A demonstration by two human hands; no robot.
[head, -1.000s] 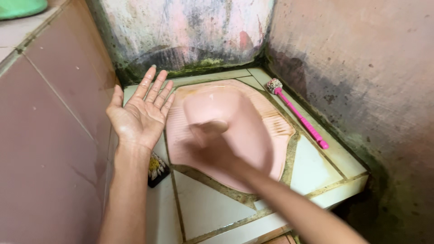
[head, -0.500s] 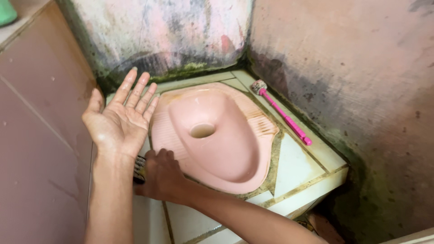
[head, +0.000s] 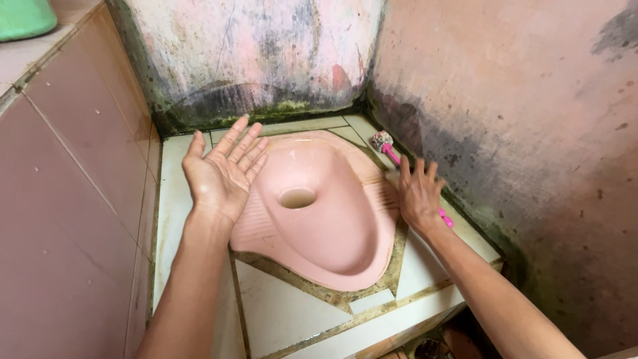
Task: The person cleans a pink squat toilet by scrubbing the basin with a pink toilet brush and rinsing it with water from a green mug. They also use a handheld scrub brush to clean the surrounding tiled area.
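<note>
The squat toilet pan (head: 332,226) is salmon pink with fine ribbed footrests, set in a platform of off-white tiles (head: 292,309) whose joints are stained brownish green. At 2 o'clock from the pan lies a bright pink toilet brush (head: 392,154) with a speckled white and dark head. The side wall of dusty-pink tiles (head: 73,199) stands at 9 o'clock, a mint-green tub (head: 23,16) shows at 10 o'clock, and the plaster walls (head: 505,100) are faded pink blotched black and mossy green.

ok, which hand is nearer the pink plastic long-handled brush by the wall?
Right. The right hand lies over the pink plastic long-handled brush, covering the middle of its handle. The left hand is held palm-up, fingers spread, across the pink squat pan, well away from it.
</note>
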